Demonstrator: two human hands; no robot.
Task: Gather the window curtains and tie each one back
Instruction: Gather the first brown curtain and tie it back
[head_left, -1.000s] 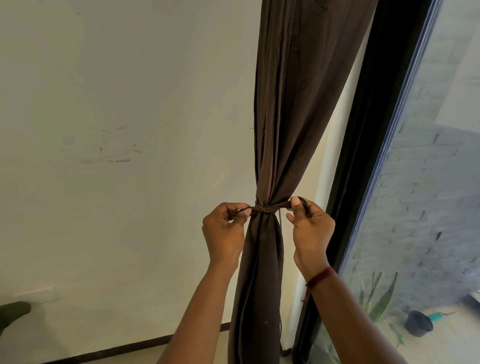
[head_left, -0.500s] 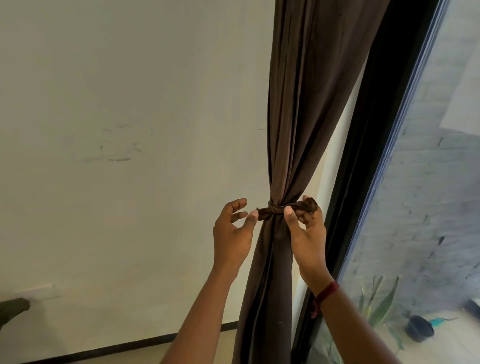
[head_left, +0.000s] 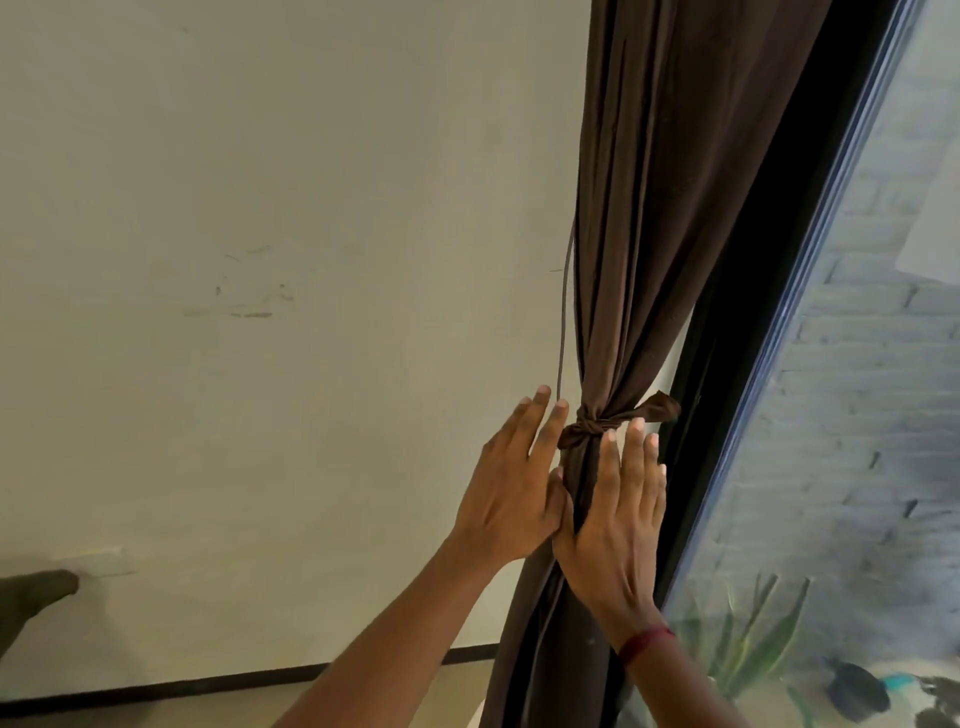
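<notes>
The long dark brown fabric curtain (head_left: 654, 234) hangs gathered into a narrow bundle between the cream painted wall (head_left: 285, 208) and the black window frame (head_left: 748, 322), cinched by a knotted strip of matching brown cloth (head_left: 589, 430). Just below the knot, the left hand (head_left: 511, 493) and right hand (head_left: 618, 519) lie flat against either side of the bundle, fingers straight. A red thread band (head_left: 644, 642) circles the right wrist.

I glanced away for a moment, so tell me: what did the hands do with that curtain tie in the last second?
Both hands let go of the ends of the knot: the left hand first, then the right hand. They have opened and dropped slightly, fingers straight, flanking the curtain just below it. The curtain stayed gathered, the knot tied.
</notes>
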